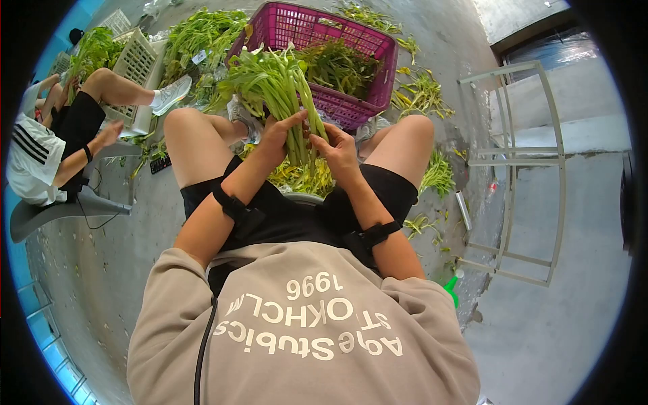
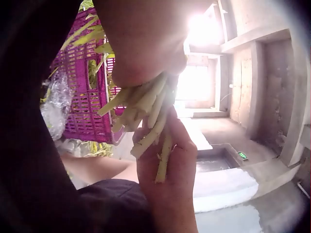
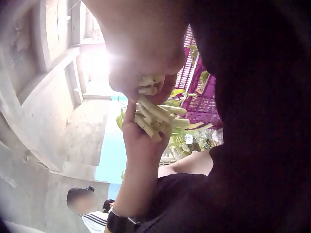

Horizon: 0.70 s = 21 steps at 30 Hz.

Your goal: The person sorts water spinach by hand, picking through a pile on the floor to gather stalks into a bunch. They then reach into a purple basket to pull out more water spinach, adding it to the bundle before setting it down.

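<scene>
A bunch of leafy green stalks (image 1: 290, 88) is held up between the knees, leaves toward the crate and cut ends toward the body. My left hand (image 1: 275, 138) grips the bunch, thumb across the stalks. My right hand (image 1: 337, 152) pinches stalks at the bunch's right side with thumb and fingers. In the left wrist view the pale stalk ends (image 2: 146, 109) stick out between the left hand (image 2: 141, 43) and the right hand (image 2: 170, 170). The right wrist view shows the stalk ends (image 3: 155, 119) with the left hand (image 3: 143, 150) around them and the right hand (image 3: 141, 53) close against it.
A magenta crate (image 1: 351, 111) with greens stands beyond the knees. Yellow-green trimmings (image 1: 304, 177) lie below the hands, and piles of greens (image 1: 202, 40) are on the floor. Another person (image 1: 40, 152) sits at the left beside a pale crate (image 1: 138, 64). A metal frame (image 1: 557, 162) is at the right.
</scene>
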Tool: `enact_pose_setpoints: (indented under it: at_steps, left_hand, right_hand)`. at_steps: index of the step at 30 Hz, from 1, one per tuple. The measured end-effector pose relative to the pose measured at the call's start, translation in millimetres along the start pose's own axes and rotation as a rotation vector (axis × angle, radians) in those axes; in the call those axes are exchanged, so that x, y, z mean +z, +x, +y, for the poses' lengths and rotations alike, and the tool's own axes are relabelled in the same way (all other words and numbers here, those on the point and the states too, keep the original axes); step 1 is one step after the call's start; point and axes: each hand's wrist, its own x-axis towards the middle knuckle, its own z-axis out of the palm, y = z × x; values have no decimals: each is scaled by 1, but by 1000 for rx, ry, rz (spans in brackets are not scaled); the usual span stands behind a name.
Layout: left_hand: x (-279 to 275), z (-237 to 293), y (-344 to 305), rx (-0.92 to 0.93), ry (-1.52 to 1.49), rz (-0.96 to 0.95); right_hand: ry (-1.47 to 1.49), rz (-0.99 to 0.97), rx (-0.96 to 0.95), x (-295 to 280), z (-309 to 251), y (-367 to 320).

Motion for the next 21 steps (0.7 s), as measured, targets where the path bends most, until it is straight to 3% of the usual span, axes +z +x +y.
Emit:
enact_pose_setpoints:
  at_steps: [7, 9, 12, 14, 19, 21]
  left_hand:
    - [21, 4, -12, 88, 43, 76]
    - [22, 4, -12, 165, 201, -32]
    - [28, 5, -15, 140, 155, 13]
    - [27, 5, -13, 104, 133, 54]
    - [8, 8, -2, 47, 58, 116]
    - [7, 7, 2, 129, -83, 186]
  right_hand:
    - [-150, -57, -101, -6, 10, 3]
    - [-186, -61, -81, -7, 4, 1]
    - [-100, -30, 30, -7, 0, 1]
    - [125, 14, 127, -7, 0, 1]
    - [182, -14, 147, -13, 1, 0]
    - [151, -33, 135, -11, 3, 0]
